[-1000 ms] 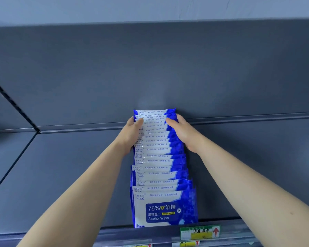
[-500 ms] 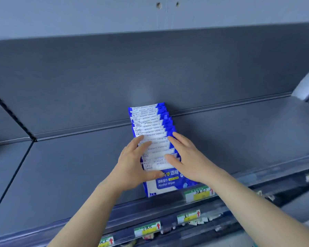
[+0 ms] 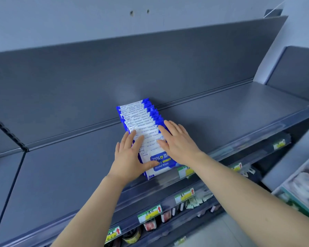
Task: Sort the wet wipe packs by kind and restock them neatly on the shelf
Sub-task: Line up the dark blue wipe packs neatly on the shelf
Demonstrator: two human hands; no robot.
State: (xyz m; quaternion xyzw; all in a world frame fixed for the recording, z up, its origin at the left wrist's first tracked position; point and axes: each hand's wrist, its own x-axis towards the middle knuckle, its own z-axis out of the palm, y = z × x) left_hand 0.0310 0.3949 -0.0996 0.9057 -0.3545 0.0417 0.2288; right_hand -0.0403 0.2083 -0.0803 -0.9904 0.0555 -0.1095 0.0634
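Observation:
A row of blue and white alcohol wipe packs (image 3: 141,118) stands upright on the dark grey shelf (image 3: 64,168), running from the back panel to the front lip. My left hand (image 3: 130,155) rests flat against the left side of the front packs, thumb across the front pack's face. On the right side of the row lies my right hand (image 3: 177,141), fingers straight over the pack tops. Both hands flank the front half of the row.
The shelf's clear front lip (image 3: 243,138) carries price tags (image 3: 185,171). Lower shelves hold more tags (image 3: 149,213) and small goods (image 3: 150,225). A cart or bin with packs (image 3: 303,186) stands at the right. A slotted divider (image 3: 7,131) is at the left.
Both hands slid from the back of the row to its front half. The view shifted right and pulled back, showing lower shelves and the bin at right.

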